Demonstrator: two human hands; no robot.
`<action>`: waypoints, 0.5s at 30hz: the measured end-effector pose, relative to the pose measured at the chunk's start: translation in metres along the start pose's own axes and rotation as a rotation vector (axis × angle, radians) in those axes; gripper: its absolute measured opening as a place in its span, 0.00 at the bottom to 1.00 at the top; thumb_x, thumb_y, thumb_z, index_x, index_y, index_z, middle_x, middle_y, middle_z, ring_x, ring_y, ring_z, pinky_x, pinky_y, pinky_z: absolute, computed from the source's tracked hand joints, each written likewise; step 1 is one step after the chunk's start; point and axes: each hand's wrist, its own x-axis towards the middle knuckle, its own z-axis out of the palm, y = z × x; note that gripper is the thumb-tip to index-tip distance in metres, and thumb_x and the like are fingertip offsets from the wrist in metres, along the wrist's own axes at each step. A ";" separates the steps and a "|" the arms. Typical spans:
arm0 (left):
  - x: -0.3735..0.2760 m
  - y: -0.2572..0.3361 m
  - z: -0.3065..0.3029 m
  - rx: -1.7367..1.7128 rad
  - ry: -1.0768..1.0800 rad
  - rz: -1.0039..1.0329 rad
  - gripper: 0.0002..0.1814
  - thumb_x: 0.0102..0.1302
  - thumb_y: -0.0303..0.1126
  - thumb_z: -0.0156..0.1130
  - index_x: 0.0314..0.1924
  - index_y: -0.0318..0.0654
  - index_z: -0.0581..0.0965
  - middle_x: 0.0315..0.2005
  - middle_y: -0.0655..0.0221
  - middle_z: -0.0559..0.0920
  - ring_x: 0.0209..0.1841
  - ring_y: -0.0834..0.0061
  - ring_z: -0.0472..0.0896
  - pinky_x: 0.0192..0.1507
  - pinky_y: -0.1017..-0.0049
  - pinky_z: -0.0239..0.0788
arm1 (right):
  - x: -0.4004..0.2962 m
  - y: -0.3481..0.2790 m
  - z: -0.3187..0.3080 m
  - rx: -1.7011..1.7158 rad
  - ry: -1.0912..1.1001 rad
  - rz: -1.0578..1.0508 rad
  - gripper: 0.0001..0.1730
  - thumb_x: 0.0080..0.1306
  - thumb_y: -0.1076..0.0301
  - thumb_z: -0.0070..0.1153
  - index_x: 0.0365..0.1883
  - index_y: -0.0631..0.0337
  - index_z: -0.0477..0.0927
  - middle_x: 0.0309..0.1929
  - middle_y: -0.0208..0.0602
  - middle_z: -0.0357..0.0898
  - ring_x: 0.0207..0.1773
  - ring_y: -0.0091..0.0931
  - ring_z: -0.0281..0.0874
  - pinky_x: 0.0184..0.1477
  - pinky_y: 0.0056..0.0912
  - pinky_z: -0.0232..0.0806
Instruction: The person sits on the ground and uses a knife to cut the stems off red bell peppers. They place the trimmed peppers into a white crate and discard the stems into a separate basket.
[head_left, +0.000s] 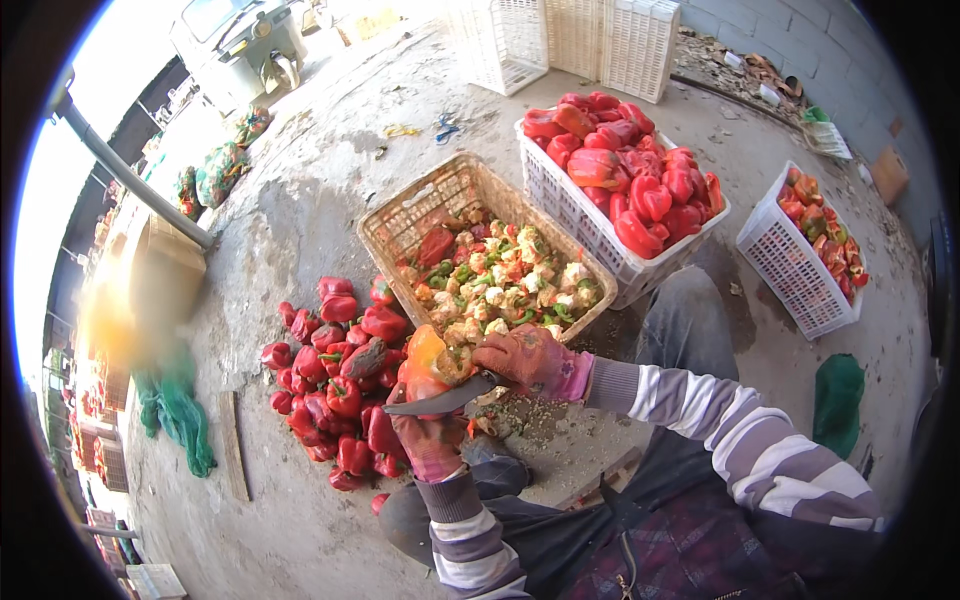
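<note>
My left hand (429, 442), in a stained pink glove, holds an orange-red bell pepper (426, 360) from below. Gripped in my gloved right hand (529, 364) is a knife (442, 399), its blade lying across the near side of the pepper and pointing left. The pepper is cut open on its right side, close to the right fingers. Just beyond both hands stands a brown plastic crate (600, 315) with pale pepper cores and green stems (495, 277). A heap of red bell peppers (345, 397) lies on the ground left of my left hand.
A white crate (559, 202) full of red peppers stands beyond my right knee. Farther right is a smaller white crate (787, 262) with cut peppers. Empty crates (637, 49) stand at the back. Green netting (180, 420) and a wooden strip (234, 446) lie at left.
</note>
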 end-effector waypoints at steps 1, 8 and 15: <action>0.000 0.001 0.001 -0.004 -0.009 -0.015 0.25 0.60 0.49 0.55 0.52 0.43 0.75 0.46 0.64 0.81 0.43 0.64 0.82 0.39 0.64 0.78 | 0.000 0.005 0.001 -0.041 0.035 -0.015 0.24 0.55 0.64 0.58 0.53 0.49 0.71 0.42 0.29 0.73 0.36 0.32 0.79 0.35 0.36 0.70; 0.001 0.002 -0.001 -0.547 0.038 -0.246 0.24 0.59 0.43 0.57 0.51 0.36 0.74 0.44 0.61 0.82 0.43 0.60 0.82 0.43 0.61 0.78 | 0.006 0.046 0.019 -0.145 0.150 -0.114 0.17 0.58 0.68 0.55 0.47 0.48 0.71 0.42 0.28 0.74 0.37 0.29 0.78 0.35 0.34 0.70; -0.013 0.010 0.013 -0.263 0.139 0.011 0.23 0.60 0.39 0.58 0.53 0.36 0.73 0.47 0.60 0.81 0.46 0.60 0.82 0.49 0.60 0.77 | -0.036 0.139 0.027 -0.276 -0.071 0.572 0.21 0.60 0.61 0.58 0.50 0.55 0.70 0.43 0.41 0.76 0.42 0.41 0.78 0.40 0.43 0.70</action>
